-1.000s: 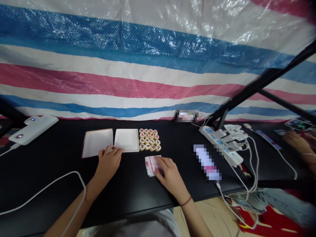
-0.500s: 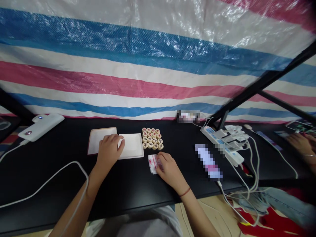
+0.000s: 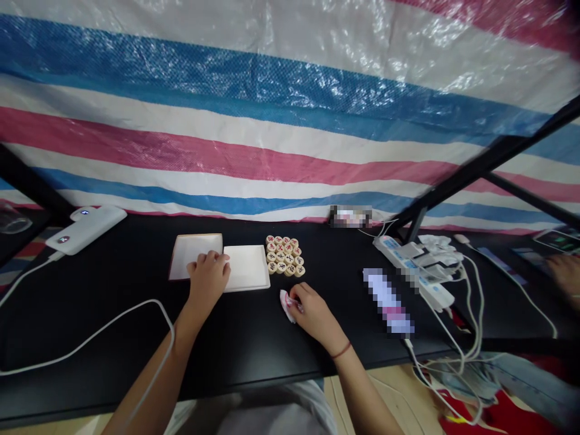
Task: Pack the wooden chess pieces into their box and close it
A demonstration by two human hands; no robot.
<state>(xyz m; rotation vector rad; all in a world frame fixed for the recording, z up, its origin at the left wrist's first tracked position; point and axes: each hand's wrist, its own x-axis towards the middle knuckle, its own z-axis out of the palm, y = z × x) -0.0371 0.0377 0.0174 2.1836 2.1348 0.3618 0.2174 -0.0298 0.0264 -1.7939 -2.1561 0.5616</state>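
Two hands at a black tabletop [image 3: 113, 344], seen from above and in front of the wearer. The left hand [image 3: 208, 284] lies palm down with the fingers loosely together, not gripping. It rests on the right part of a shallow white square tray [image 3: 193, 257] with a thin brown rim, and the fingertips [image 3: 222, 258] reach the narrow gap beside a second white tray [image 3: 247, 267]. The two trays stand side by side near the middle of the tabletop, just apart.

The right hand [image 3: 315, 314], with a thin red cord [image 3: 341, 350] at the wrist, pinches a crumpled piece of white paper [image 3: 287, 306] with pink markings between thumb and fingers. The paper is held just above or against the tabletop, which cannot be told from this view. A compact block of round wooden xiangqi pieces [image 3: 284, 255], with red and dark characters, lies just right of the second tray, above the right hand.

Toward the far edge are a white power bank [image 3: 86, 229] at left and a white power strip [image 3: 412, 272] with plugged-in cables at right. A pixelated object [image 3: 387, 302] lies beside the strip. Another person's hand [image 3: 566, 275] shows at the right edge. A striped plastic tarp [image 3: 226, 145] hangs behind.
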